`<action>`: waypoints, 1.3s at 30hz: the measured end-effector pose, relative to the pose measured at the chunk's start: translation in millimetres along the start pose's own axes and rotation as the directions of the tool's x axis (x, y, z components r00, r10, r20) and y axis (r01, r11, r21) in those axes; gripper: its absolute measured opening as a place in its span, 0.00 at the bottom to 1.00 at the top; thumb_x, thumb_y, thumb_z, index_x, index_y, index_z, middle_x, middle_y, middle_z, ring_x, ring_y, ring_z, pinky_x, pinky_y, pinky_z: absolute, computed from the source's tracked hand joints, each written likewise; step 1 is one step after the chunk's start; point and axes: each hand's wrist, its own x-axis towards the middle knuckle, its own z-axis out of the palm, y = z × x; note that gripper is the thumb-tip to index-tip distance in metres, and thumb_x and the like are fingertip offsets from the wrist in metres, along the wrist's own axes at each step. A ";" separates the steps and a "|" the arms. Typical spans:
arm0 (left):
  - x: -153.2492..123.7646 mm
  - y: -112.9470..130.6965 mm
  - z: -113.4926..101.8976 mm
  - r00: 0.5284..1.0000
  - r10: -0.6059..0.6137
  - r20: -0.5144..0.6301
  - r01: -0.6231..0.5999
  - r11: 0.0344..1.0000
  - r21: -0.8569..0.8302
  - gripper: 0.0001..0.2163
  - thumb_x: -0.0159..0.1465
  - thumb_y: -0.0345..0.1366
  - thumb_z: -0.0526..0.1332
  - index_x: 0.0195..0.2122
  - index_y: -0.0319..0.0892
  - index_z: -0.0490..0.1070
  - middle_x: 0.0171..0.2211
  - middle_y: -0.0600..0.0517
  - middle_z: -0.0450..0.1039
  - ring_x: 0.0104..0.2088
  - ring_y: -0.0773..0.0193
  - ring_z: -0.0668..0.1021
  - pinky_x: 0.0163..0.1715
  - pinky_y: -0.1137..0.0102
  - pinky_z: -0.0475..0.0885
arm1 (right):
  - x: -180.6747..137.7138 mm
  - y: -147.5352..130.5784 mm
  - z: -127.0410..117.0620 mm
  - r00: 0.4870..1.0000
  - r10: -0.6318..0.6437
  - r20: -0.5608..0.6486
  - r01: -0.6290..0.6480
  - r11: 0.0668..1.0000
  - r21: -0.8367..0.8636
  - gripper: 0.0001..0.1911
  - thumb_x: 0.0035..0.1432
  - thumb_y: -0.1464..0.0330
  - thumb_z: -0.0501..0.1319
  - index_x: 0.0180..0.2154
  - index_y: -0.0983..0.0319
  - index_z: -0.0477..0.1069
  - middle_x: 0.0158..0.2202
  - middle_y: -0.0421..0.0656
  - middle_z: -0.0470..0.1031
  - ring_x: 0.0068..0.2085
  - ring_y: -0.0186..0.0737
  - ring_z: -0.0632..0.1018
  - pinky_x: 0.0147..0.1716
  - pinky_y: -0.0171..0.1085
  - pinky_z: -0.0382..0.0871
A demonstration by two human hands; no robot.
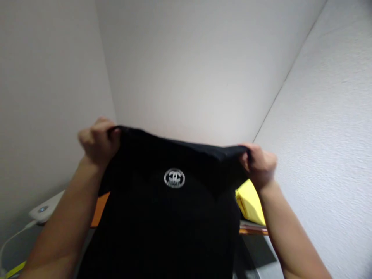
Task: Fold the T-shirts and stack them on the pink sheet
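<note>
A black T-shirt point(171, 224) hangs spread out in front of me, with a round white logo point(174, 178) on its upper middle. My left hand point(100, 140) is closed in a fist round its upper left edge. At the upper right edge, my right hand point(259, 162) grips the cloth in the same way. Between the two hands the top edge is stretched and sags slightly toward the right. The lower part of the shirt runs out of view at the bottom.
Pale walls stand close behind and to the right. A white device point(48, 207) with a cable point(19, 234) sits at the left. Behind the shirt lie an orange surface point(100, 209) and, at the right, a folded yellow cloth point(250, 201) on a stack.
</note>
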 end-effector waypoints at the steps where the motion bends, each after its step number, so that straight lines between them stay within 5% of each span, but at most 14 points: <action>1: 15.7 1.5 15.7 0.995 0.027 0.094 -0.031 0.998 0.050 0.15 0.67 0.45 0.57 0.49 0.42 0.71 0.46 0.43 0.75 0.47 0.56 0.77 0.52 0.57 0.68 | 27.7 4.5 24.3 0.994 0.052 0.100 -0.048 0.998 -0.042 0.19 0.69 0.58 0.49 0.48 0.61 0.72 0.33 0.47 0.75 0.30 0.42 0.72 0.35 0.41 0.65; 4: 27.7 8.2 58.1 0.885 0.103 0.455 -0.211 0.958 0.193 0.21 0.71 0.45 0.47 0.55 0.37 0.67 0.58 0.41 0.67 0.57 0.56 0.70 0.56 0.61 0.64 | 72.7 6.8 91.7 0.959 0.157 0.236 -0.143 0.987 -0.072 0.24 0.70 0.58 0.50 0.58 0.69 0.63 0.50 0.55 0.69 0.48 0.48 0.70 0.47 0.44 0.61; 8: -42.3 3.1 94.9 0.726 0.038 0.687 -0.244 0.948 0.206 0.22 0.72 0.39 0.43 0.51 0.29 0.70 0.55 0.40 0.70 0.55 0.56 0.71 0.55 0.61 0.64 | 33.1 -13.3 154.9 0.872 0.214 0.441 -0.206 0.976 -0.067 0.24 0.71 0.61 0.44 0.54 0.71 0.65 0.51 0.55 0.67 0.55 0.47 0.66 0.54 0.43 0.56; 13: -150.5 -32.7 123.9 0.520 -0.176 0.836 -0.179 0.934 0.308 0.21 0.70 0.42 0.49 0.58 0.37 0.68 0.62 0.40 0.64 0.62 0.48 0.66 0.59 0.56 0.61 | -57.2 -39.8 217.9 0.670 0.240 0.702 -0.262 0.962 -0.079 0.22 0.68 0.63 0.50 0.56 0.70 0.66 0.55 0.59 0.69 0.56 0.51 0.68 0.56 0.44 0.57; 19: -187.9 -71.6 143.8 0.346 -0.400 0.849 -0.097 0.885 0.456 0.32 0.68 0.56 0.40 0.67 0.43 0.54 0.69 0.42 0.49 0.67 0.42 0.54 0.62 0.48 0.53 | -97.8 -28.8 272.0 0.426 0.328 0.843 -0.341 0.921 -0.186 0.36 0.68 0.52 0.41 0.67 0.70 0.49 0.69 0.57 0.45 0.68 0.57 0.50 0.62 0.51 0.46; 22: -189.7 -83.8 153.9 0.322 -0.411 0.853 -0.089 0.884 0.460 0.33 0.67 0.58 0.39 0.68 0.46 0.51 0.70 0.45 0.45 0.68 0.44 0.52 0.63 0.50 0.52 | -103.8 -16.8 288.5 0.390 0.360 0.848 -0.344 0.911 -0.228 0.39 0.67 0.48 0.39 0.68 0.69 0.47 0.70 0.56 0.40 0.69 0.55 0.44 0.64 0.51 0.39; 29: -188.8 -98.8 181.7 0.370 -0.376 0.849 -0.105 0.891 0.441 0.33 0.67 0.58 0.38 0.68 0.47 0.49 0.70 0.47 0.44 0.69 0.48 0.50 0.64 0.53 0.48 | -107.8 -3.4 313.6 0.431 0.401 0.808 -0.328 0.904 -0.273 0.39 0.66 0.47 0.39 0.68 0.66 0.46 0.71 0.51 0.37 0.69 0.53 0.40 0.64 0.50 0.34; 39: -185.3 -103.1 188.0 0.392 -0.351 0.850 -0.153 0.886 0.437 0.31 0.68 0.55 0.38 0.68 0.48 0.51 0.69 0.48 0.47 0.68 0.50 0.53 0.64 0.52 0.50 | -101.7 -1.8 309.6 0.453 0.406 0.793 -0.281 0.910 -0.305 0.38 0.67 0.48 0.40 0.68 0.65 0.47 0.70 0.52 0.42 0.69 0.54 0.42 0.64 0.56 0.29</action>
